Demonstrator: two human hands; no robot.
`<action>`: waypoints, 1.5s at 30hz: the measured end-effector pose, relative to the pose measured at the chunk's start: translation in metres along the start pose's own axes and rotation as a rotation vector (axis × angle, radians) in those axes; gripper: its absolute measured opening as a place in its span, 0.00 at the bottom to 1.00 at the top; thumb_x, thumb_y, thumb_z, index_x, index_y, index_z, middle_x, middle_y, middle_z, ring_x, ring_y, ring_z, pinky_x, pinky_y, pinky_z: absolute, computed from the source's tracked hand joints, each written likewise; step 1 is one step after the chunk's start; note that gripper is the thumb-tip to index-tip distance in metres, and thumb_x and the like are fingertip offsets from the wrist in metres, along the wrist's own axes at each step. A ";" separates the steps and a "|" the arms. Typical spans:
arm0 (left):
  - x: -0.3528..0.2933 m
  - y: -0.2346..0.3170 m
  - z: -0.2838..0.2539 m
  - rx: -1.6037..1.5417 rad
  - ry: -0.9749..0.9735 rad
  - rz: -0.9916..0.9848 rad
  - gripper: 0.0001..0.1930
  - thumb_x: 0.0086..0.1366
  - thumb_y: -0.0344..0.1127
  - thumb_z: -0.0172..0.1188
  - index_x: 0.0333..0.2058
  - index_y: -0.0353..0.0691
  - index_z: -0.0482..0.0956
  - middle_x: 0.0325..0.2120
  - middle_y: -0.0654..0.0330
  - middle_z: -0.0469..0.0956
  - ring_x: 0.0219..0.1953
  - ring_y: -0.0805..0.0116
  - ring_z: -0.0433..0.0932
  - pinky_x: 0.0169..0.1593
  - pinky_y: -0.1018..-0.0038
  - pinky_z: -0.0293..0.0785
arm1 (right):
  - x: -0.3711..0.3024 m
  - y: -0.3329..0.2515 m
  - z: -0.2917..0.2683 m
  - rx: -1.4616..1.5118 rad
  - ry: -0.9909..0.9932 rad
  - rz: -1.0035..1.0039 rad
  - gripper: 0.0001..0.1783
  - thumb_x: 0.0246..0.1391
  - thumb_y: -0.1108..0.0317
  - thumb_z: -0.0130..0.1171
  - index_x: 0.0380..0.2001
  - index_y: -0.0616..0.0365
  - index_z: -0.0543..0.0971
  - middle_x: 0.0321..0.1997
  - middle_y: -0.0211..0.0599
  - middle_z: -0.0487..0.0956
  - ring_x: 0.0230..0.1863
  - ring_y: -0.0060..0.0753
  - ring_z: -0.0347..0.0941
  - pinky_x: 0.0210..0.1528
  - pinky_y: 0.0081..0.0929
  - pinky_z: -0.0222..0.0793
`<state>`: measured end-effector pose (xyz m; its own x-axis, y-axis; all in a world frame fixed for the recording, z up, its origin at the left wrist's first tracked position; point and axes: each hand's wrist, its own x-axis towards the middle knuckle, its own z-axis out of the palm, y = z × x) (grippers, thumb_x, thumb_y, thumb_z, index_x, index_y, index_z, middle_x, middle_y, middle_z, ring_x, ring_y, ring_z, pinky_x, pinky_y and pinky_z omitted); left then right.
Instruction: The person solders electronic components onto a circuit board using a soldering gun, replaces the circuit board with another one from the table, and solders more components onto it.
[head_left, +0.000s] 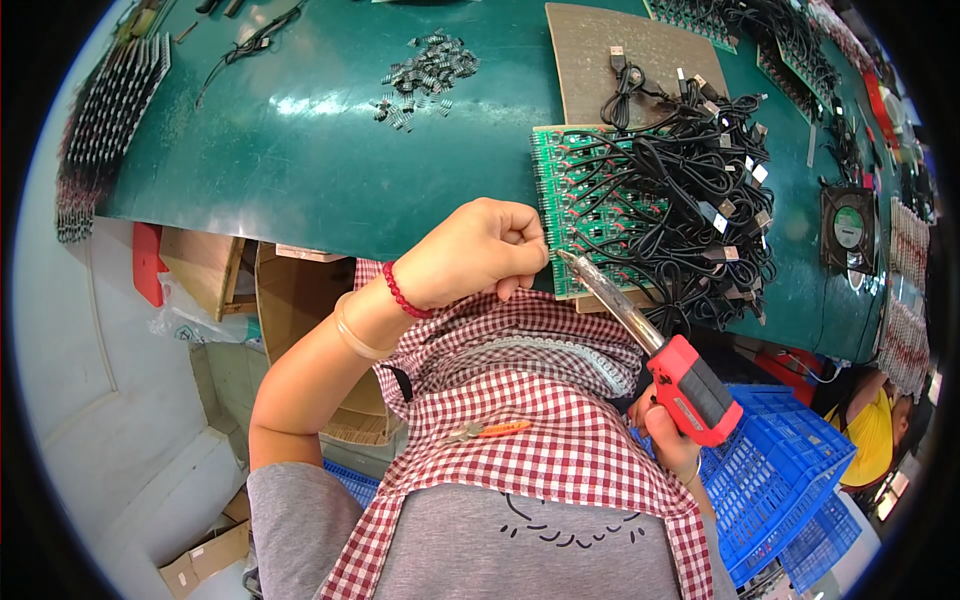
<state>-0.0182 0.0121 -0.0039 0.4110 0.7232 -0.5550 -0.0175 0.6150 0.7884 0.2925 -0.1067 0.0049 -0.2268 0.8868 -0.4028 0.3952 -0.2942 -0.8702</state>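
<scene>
A panel of green circuit boards (553,190) lies near the table's front edge, with many black USB cables (690,190) joined to it and heaped on its right side. My left hand (485,250) is closed in a pinch at the panel's near left corner; what its fingertips hold, if anything, is hidden. A red and black soldering gun (695,390) is gripped in my right hand (668,438), below and right of the panel. Its metal tip points up and left, at the boards' lower edge close to my left fingers.
Small metal pin strips (430,75) are piled on the green table (250,165). A brown sheet (585,60) lies behind the panel. Stacked boards (112,130) stand far left, a black fan (848,230) right. Blue crates (780,480) sit below right, near a person in yellow (868,445).
</scene>
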 end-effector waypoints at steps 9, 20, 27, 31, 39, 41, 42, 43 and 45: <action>0.000 0.000 0.001 0.027 0.021 0.002 0.06 0.55 0.28 0.54 0.21 0.35 0.70 0.16 0.63 0.72 0.15 0.81 0.68 0.20 0.84 0.64 | -0.003 -0.014 0.007 0.199 0.083 0.034 0.05 0.44 0.70 0.59 0.26 0.57 0.77 0.25 0.33 0.73 0.28 0.33 0.68 0.33 0.30 0.63; 0.001 -0.002 0.001 0.004 0.014 0.009 0.06 0.56 0.27 0.54 0.21 0.34 0.71 0.16 0.62 0.73 0.14 0.81 0.68 0.19 0.83 0.64 | -0.005 -0.008 0.003 -0.006 0.030 0.037 0.03 0.42 0.70 0.59 0.23 0.57 0.76 0.24 0.33 0.72 0.26 0.34 0.67 0.29 0.30 0.61; 0.000 -0.002 0.001 0.031 0.014 0.015 0.06 0.58 0.28 0.54 0.23 0.35 0.71 0.17 0.65 0.73 0.14 0.83 0.66 0.19 0.86 0.61 | -0.005 -0.011 0.003 -0.003 0.032 -0.009 0.05 0.44 0.70 0.59 0.25 0.59 0.75 0.23 0.32 0.72 0.23 0.30 0.67 0.27 0.27 0.61; -0.001 -0.002 0.001 0.027 0.024 0.021 0.06 0.58 0.28 0.54 0.23 0.35 0.71 0.16 0.65 0.72 0.14 0.83 0.66 0.19 0.86 0.61 | -0.002 -0.019 0.012 0.235 0.050 -0.055 0.21 0.52 0.61 0.55 0.41 0.66 0.66 0.17 0.34 0.67 0.18 0.23 0.61 0.23 0.22 0.59; -0.008 0.010 -0.005 0.279 0.037 0.048 0.06 0.58 0.30 0.55 0.28 0.32 0.72 0.19 0.63 0.74 0.15 0.81 0.71 0.18 0.84 0.63 | -0.002 -0.023 0.007 0.283 0.021 -0.143 0.24 0.54 0.61 0.53 0.49 0.65 0.62 0.17 0.35 0.67 0.16 0.23 0.60 0.21 0.23 0.58; -0.003 0.014 -0.024 0.601 0.350 0.286 0.08 0.56 0.30 0.56 0.33 0.32 0.72 0.20 0.59 0.75 0.17 0.73 0.73 0.20 0.78 0.67 | 0.001 -0.023 0.008 0.314 0.034 -0.179 0.24 0.54 0.61 0.53 0.49 0.65 0.62 0.17 0.35 0.67 0.16 0.24 0.60 0.21 0.23 0.58; 0.007 0.012 -0.037 0.831 0.585 0.458 0.09 0.56 0.30 0.57 0.33 0.32 0.71 0.20 0.56 0.76 0.18 0.68 0.75 0.22 0.74 0.69 | 0.002 -0.024 0.009 0.339 0.050 -0.207 0.24 0.54 0.61 0.53 0.49 0.65 0.62 0.17 0.34 0.67 0.16 0.24 0.60 0.21 0.24 0.59; 0.013 0.013 -0.051 1.007 0.752 0.530 0.09 0.55 0.31 0.58 0.32 0.33 0.72 0.21 0.53 0.76 0.21 0.62 0.75 0.26 0.70 0.70 | 0.003 -0.025 0.010 0.341 0.044 -0.211 0.24 0.54 0.61 0.53 0.49 0.65 0.62 0.17 0.34 0.67 0.16 0.24 0.60 0.21 0.24 0.59; 0.024 0.022 -0.065 1.163 0.907 0.460 0.09 0.55 0.33 0.58 0.30 0.33 0.71 0.24 0.49 0.76 0.30 0.50 0.75 0.34 0.63 0.70 | 0.005 -0.031 0.010 0.377 0.028 -0.170 0.24 0.55 0.60 0.52 0.48 0.65 0.63 0.16 0.34 0.67 0.15 0.24 0.60 0.21 0.24 0.59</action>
<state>-0.0684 0.0634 -0.0174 -0.1114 0.9816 0.1550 0.8892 0.0288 0.4566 0.2707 -0.0968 0.0269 -0.2342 0.9418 -0.2411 -0.0011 -0.2482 -0.9687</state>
